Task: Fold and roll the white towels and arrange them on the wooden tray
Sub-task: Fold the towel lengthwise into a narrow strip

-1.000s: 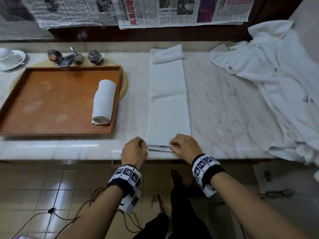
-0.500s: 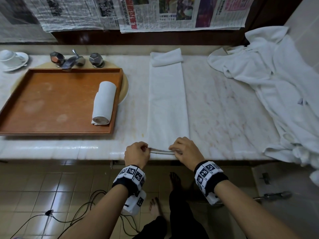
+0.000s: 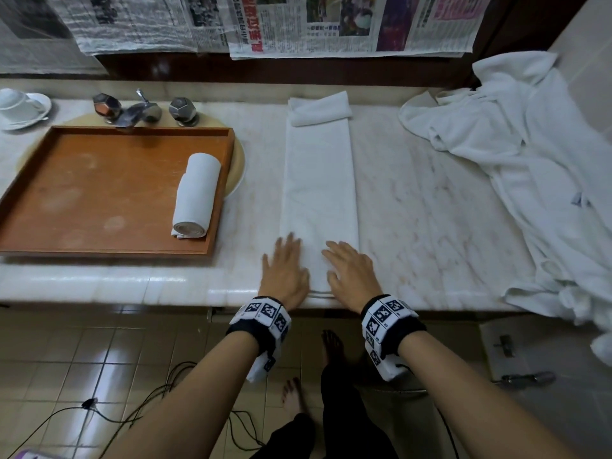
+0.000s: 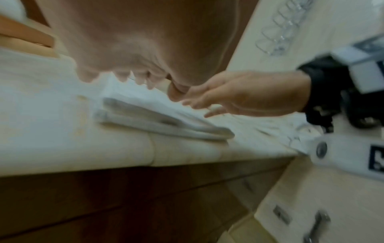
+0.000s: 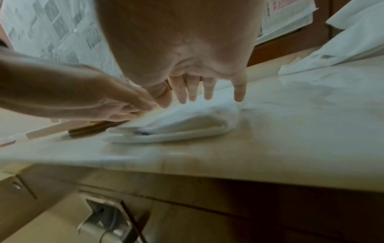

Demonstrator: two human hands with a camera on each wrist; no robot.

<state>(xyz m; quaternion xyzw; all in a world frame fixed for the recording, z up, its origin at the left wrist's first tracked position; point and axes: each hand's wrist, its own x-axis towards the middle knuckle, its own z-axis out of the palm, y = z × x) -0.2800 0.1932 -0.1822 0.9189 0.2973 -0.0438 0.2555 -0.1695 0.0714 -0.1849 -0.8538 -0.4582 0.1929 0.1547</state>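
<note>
Head view: 2 flat hands (left hand (image 3: 285, 272), right hand (image 3: 351, 272)) on towel (image 3: 319, 180).

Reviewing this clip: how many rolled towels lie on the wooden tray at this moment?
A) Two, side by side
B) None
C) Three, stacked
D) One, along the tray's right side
D: a single rolled towel lies along the right side of the wooden tray; the long folded towel lies flat on the counter under both hands.

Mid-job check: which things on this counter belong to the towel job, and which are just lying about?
Job: folded towel strip under left hand and right hand; rolled towel; wooden tray; small folded towel.

Lying about: bathrobe; cup and saucer; faucet; newspapers.
</note>
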